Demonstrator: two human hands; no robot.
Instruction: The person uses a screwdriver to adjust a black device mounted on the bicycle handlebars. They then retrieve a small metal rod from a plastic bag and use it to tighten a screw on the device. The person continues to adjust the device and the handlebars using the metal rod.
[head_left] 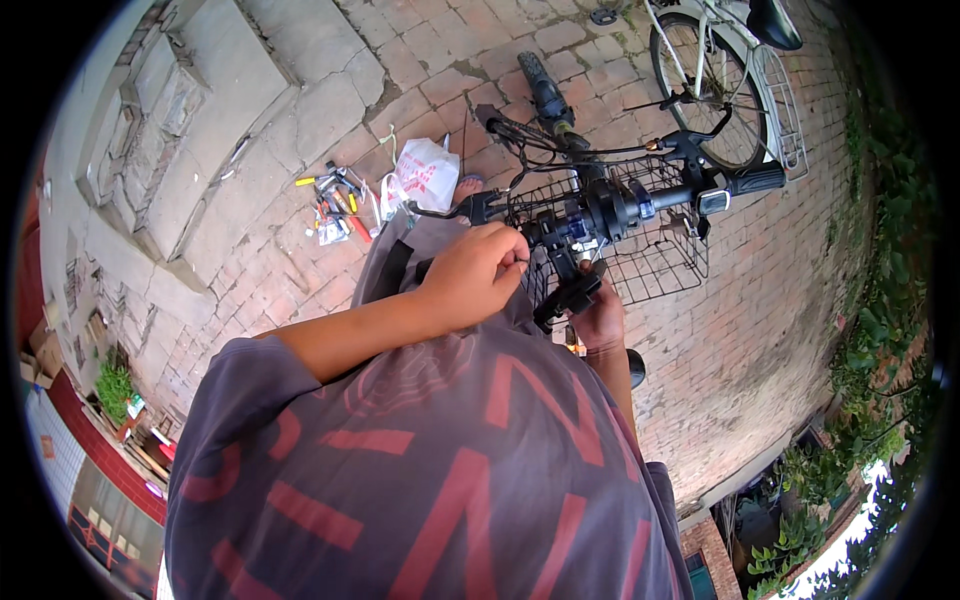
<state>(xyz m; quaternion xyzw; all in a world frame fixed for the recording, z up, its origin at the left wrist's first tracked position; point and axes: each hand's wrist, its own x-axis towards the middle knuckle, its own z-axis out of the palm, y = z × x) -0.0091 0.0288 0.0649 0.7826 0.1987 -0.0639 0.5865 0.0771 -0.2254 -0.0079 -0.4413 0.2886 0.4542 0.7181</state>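
A black bicycle stands before me with its handlebar (640,200) and a wire basket (655,250). My left hand (475,270) is curled at the handlebar's middle and pinches a small thin item (522,262) between its fingertips; I cannot tell what it is. My right hand (602,318) sits lower and holds a black lever-like part (568,296) from beneath. The black clamp and blue fitting (577,228) lie just above both hands. My grey shirt with red marks hides everything below the hands.
Hand tools with yellow and red handles (335,205) and a white plastic bag (425,175) lie on the brick paving beyond the bicycle. A white bicycle (720,60) stands at the back right. Concrete steps (200,130) rise on the left; plants (880,330) line the right.
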